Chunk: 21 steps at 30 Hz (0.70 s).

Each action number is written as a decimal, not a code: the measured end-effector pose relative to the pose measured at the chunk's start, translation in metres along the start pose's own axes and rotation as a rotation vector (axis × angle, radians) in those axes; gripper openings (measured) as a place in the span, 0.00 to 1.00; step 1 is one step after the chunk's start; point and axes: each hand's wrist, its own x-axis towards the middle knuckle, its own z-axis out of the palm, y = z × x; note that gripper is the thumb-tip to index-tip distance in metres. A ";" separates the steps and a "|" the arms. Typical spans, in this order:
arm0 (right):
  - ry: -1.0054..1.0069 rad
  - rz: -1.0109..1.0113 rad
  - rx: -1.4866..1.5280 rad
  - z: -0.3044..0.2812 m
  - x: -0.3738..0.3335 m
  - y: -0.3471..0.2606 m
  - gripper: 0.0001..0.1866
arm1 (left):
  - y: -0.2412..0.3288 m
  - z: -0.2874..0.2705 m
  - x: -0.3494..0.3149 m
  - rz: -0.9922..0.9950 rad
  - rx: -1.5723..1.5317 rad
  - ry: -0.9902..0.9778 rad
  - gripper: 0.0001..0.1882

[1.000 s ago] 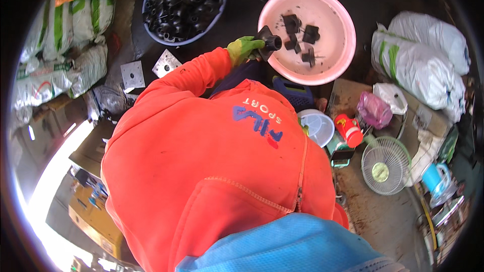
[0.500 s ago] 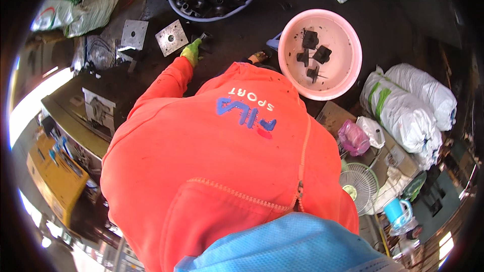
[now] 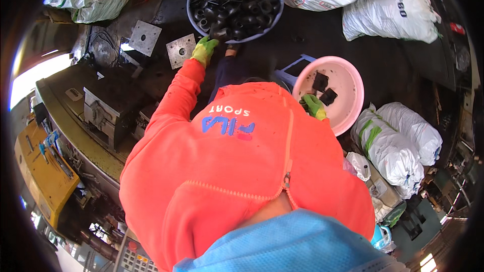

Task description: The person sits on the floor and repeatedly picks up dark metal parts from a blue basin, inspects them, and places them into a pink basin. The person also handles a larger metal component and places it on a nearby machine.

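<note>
Gloved in green and yellow, my left hand [image 3: 204,50] is at the near rim of a blue-grey basin [image 3: 188,7]. Its fingers are closed on a black pipe fitting [image 3: 218,31] that overlaps the heap of similar black fittings [image 3: 242,2] inside. My right hand [image 3: 315,107], gloved alike, reaches into the left side of a pink basin [image 3: 357,88]. Its fingers are curled on a small black part [image 3: 303,103], mostly hidden by the glove. Two black square-based parts [image 3: 324,89] lie in the pink basin beyond that hand.
Two square metal plates with holes [image 3: 180,51] lie left of my left hand. White sacks [image 3: 390,15] stand at the far right, others [image 3: 390,141] at the near right. A blue stool [image 3: 291,70] is beside the pink basin. At left stands a machine bench [image 3: 75,100].
My left hand has moved with the black fitting to the blue-grey basin's rim. My right hand has come up into the pink basin. The whole view has shifted.
</note>
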 end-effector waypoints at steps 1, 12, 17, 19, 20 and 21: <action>-0.054 0.088 0.069 0.011 0.015 -0.012 0.17 | 0.009 -0.004 0.017 -0.027 -0.014 0.034 0.11; 0.049 0.543 0.168 0.082 0.196 -0.061 0.13 | 0.065 -0.028 0.263 0.153 0.465 0.156 0.16; 0.023 0.590 0.170 0.086 0.280 -0.028 0.12 | 0.065 -0.014 0.365 -0.157 -0.003 0.210 0.20; 0.019 0.671 0.143 0.082 0.322 -0.009 0.12 | 0.048 -0.015 0.405 -0.212 -0.184 0.182 0.18; 0.022 0.716 0.138 0.081 0.341 0.003 0.11 | 0.033 -0.017 0.419 -0.215 -0.267 0.195 0.16; -0.009 0.727 0.142 0.079 0.363 0.016 0.11 | 0.018 -0.019 0.433 -0.177 -0.318 0.208 0.14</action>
